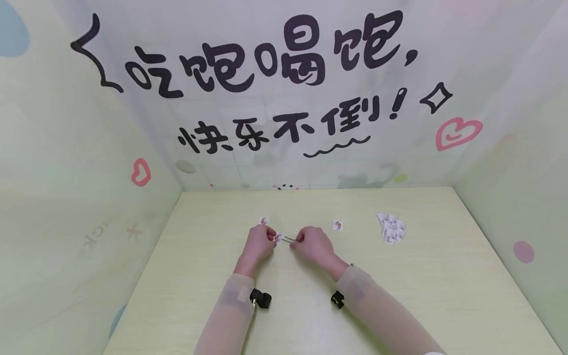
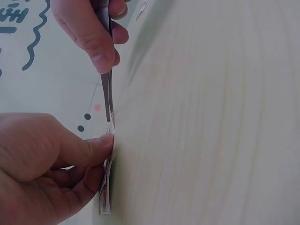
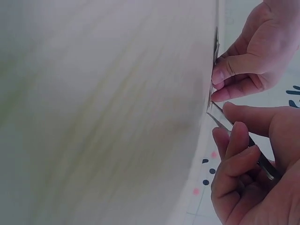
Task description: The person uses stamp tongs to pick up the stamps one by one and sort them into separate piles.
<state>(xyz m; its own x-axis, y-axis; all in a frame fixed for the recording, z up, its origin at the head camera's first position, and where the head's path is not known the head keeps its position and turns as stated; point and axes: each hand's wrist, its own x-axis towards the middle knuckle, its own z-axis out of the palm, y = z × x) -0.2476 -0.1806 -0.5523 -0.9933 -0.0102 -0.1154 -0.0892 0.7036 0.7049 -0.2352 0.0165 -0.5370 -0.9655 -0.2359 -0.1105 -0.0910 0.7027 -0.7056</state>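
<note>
A small, thin white piece, printed with a reddish-brown and dark picture, is pinched at its edge between the thumb and fingers of the left hand, just above the pale wood-grained table. From the wrist views it is seen almost edge-on, as a slim, pale strip, so its print cannot be read there. Slim metal tweezers are gripped in the right hand, their two tips slightly parted and brought up to the piece; whether it is touched by them cannot be told. A similar printed square is partly hidden beyond the left hand, and another square is seen beyond the right. Farther right, pale, faintly printed pieces are overlapped in a heap.
</note>
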